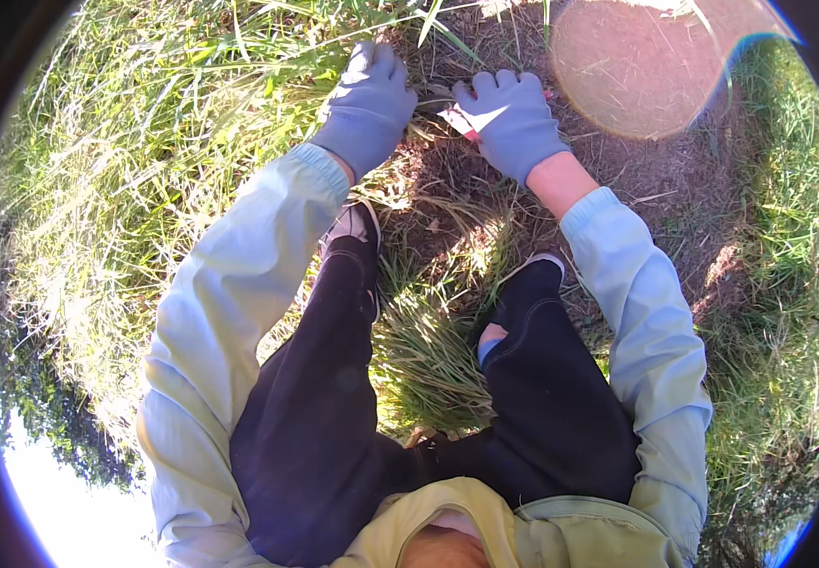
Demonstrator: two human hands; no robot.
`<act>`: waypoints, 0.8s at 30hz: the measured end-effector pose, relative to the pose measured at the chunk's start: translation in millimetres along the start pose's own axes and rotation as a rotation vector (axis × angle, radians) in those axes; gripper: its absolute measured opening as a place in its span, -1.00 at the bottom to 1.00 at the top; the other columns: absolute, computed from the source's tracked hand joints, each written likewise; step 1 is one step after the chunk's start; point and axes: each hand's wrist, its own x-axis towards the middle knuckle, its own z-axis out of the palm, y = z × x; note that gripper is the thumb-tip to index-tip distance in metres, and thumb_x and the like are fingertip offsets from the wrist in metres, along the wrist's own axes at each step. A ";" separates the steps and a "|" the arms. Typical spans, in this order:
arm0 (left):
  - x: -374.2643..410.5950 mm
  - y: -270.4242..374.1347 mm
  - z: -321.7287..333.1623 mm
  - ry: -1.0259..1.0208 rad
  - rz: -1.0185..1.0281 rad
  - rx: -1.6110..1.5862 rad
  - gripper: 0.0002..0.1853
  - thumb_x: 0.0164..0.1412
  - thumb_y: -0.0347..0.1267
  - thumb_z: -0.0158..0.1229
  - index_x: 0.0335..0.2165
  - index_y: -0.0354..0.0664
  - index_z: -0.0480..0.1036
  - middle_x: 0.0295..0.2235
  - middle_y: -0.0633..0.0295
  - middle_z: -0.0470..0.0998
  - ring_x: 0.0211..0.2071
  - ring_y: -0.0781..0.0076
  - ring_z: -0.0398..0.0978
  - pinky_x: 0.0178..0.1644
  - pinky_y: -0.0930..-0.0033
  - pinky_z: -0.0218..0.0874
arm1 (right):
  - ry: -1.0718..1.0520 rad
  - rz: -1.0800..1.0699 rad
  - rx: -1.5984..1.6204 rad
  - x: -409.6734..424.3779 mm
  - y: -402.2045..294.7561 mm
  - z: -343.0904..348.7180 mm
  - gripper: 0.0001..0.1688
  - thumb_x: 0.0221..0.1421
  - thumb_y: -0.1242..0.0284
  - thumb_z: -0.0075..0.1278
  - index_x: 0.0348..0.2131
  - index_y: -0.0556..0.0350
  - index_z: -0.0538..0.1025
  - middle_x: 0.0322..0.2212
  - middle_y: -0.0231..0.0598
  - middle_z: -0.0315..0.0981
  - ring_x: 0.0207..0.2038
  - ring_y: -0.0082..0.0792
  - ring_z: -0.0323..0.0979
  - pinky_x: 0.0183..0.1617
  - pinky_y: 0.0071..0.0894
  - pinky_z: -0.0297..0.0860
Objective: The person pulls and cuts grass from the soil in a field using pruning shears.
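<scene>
My left hand [370, 106], in a grey-blue work glove, is at the edge of the tall grass [267, 106], its fingers curled among the stems. What lies inside the fingers is hidden. My right hand [509, 121], gloved alike, is closed around a red-handled tool [470, 131] beside it to the right. A pale, shiny part of the tool shows at the thumb side; its kind cannot be told. Dry stems and bare soil [445, 170] lie just below and between the two hands.
Dense grass stands on the left, with more grass [793, 213] along the right edge. Brown soil with dry clippings [651, 170] extends right of my right hand. My shoes [353, 224] rest below the hands, with a grass clump [431, 355] between my legs.
</scene>
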 end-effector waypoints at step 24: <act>-71.8 17.4 22.4 0.094 0.159 -0.230 -0.87 -0.07 -0.39 0.08 -0.44 -0.11 0.46 -0.46 0.23 0.45 -0.33 0.25 0.44 -0.09 0.22 0.20 | -0.178 -0.082 0.187 -37.7 3.9 -19.1 -0.24 -0.28 0.31 0.26 0.01 -0.09 0.41 -0.24 -0.30 0.35 -0.12 -0.23 0.34 -0.05 -0.15 0.19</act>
